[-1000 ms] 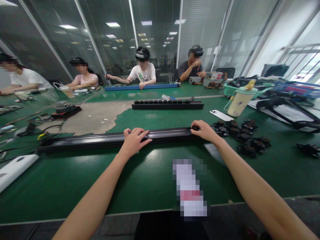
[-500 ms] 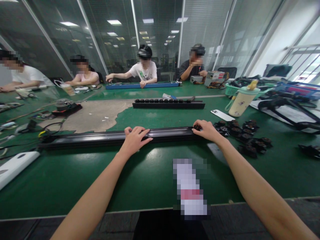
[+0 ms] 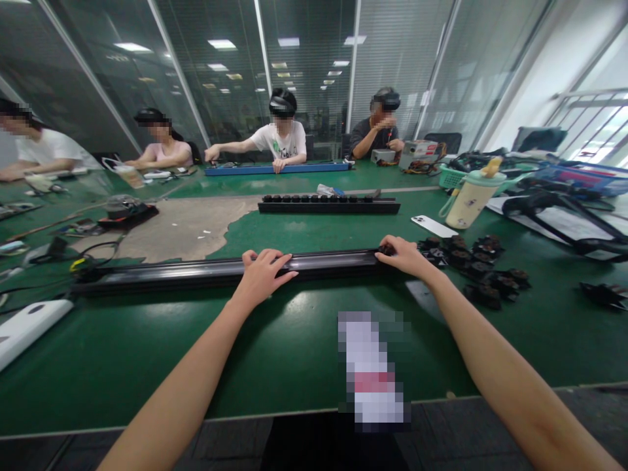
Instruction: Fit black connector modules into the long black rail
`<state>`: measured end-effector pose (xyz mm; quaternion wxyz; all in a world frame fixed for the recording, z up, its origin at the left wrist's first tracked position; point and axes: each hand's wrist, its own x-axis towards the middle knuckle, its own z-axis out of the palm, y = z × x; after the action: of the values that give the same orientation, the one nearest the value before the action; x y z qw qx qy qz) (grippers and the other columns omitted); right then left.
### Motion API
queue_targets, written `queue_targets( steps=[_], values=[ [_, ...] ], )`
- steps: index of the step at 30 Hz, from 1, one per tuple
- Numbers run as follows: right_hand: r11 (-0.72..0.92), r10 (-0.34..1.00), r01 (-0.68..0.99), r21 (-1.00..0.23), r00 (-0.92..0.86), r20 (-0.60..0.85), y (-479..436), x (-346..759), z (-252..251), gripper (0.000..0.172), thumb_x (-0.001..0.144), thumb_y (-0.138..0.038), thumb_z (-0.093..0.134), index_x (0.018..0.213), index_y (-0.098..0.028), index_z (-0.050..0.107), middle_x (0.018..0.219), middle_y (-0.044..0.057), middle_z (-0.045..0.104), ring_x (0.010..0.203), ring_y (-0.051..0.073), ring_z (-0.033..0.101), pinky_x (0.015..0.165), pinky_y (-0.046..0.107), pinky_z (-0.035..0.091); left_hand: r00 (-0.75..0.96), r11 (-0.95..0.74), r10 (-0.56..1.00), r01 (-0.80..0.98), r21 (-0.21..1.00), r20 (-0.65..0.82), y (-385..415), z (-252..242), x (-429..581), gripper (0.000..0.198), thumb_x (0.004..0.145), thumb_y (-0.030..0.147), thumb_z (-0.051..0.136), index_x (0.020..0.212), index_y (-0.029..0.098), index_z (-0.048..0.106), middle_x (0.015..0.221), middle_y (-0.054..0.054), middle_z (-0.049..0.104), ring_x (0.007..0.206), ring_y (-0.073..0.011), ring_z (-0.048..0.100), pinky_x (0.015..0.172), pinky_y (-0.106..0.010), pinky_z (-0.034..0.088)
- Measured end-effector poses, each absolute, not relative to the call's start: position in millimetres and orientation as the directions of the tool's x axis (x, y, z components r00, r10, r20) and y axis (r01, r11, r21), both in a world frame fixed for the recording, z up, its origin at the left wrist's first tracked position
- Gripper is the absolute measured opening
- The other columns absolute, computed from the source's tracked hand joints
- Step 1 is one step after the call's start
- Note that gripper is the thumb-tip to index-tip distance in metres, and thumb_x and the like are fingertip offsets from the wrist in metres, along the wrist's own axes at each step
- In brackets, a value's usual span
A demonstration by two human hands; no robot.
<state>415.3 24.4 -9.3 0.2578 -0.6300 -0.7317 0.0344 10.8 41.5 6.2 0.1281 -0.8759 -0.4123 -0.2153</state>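
Observation:
A long black rail (image 3: 167, 269) lies across the green table, its inner channel shiny. My left hand (image 3: 262, 275) rests over the rail's middle, fingers spread across it and thumb along its near edge. At the rail's right end my right hand (image 3: 403, 254) is closed on a small black part (image 3: 386, 250), mostly covered by the fingers. Several similar black parts (image 3: 483, 265) are heaped just right of that hand. Farther back stands a shorter black rail (image 3: 328, 207) with a row of black pieces along its top.
A white phone (image 3: 434, 226), a cream bottle (image 3: 471, 201) and a black frame (image 3: 564, 226) are at the right. A white device (image 3: 32, 330) lies at the left. Near the front edge is a blurred-out item (image 3: 373, 369). Several people sit across the table, one at a blue rail (image 3: 279, 169).
The whole view has shifted very slightly. Both hands keep their places on the rail, with no clear movement against it.

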Motion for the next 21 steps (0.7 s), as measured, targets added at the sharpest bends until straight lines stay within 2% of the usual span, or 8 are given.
queue_targets(
  steps=[11, 21],
  values=[
    [0.204, 0.934, 0.901, -0.382, -0.062, 0.352, 32, 425, -14, 0.022, 0.08, -0.044, 0.058, 0.087, -0.023, 0.054, 0.089, 0.006, 0.066, 0.088, 0.026, 0.06, 0.077, 0.036, 0.04, 0.573, -0.634, 0.658, 0.772, -0.052, 0.488, 43, 4, 10, 0.044, 0.096, 0.052, 0.05, 0.127, 0.025, 0.066, 0.121, -0.014, 0.065, 0.117, -0.0299, 0.055, 0.101, -0.052, 0.022],
    [0.16, 0.965, 0.919, -0.361, -0.069, 0.254, 21, 426, 0, 0.028, 0.086, -0.049, 0.054, 0.097, -0.024, 0.06, 0.095, 0.005, 0.068, 0.093, 0.027, 0.06, 0.074, 0.034, 0.033, 0.569, -0.629, 0.667, 0.776, -0.044, 0.481, 42, 6, 11, 0.043, 0.095, 0.051, 0.051, 0.127, 0.026, 0.066, 0.122, -0.013, 0.065, 0.117, -0.03, 0.054, 0.101, -0.051, 0.022]
  ],
)
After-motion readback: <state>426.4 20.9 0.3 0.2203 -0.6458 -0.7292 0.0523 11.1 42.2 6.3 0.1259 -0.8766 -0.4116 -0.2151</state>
